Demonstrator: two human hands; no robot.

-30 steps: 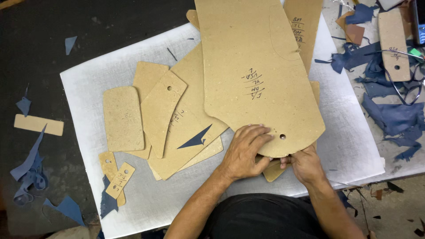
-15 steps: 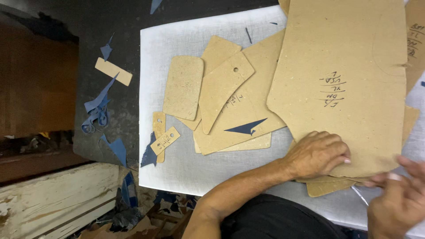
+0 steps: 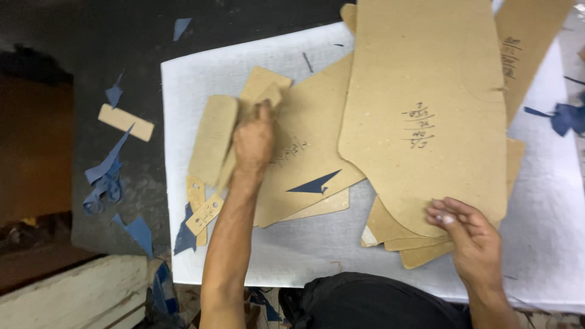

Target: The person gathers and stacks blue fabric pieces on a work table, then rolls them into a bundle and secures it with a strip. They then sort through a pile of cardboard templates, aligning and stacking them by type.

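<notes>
Left hand (image 3: 255,139): no longer pressing on the lower edge of the large cardboard pattern (image 3: 426,116); now reaching out across the white sheet (image 3: 201,73) and closing over the small cardboard pieces (image 3: 259,91), which are blurring under it. Right hand (image 3: 469,234): now pinching that pattern's lower corner alone. Head view: swinging back right, taking in less of the dark floor at left.

A white sheet (image 3: 292,244) covers the table, and cardboard patterns lie on it. The largest pattern (image 3: 426,91) lies on top at the right, overlapping a stack whose edges stick out beneath its near end. Left of it lies a wide pattern (image 3: 311,164) with a fabric scrap (image 3: 314,184) on it. Farther left, small patterns (image 3: 213,140) overlap. Off the sheet, to the left, lie a cardboard strip (image 3: 126,122) and fabric scraps (image 3: 103,176).
</notes>
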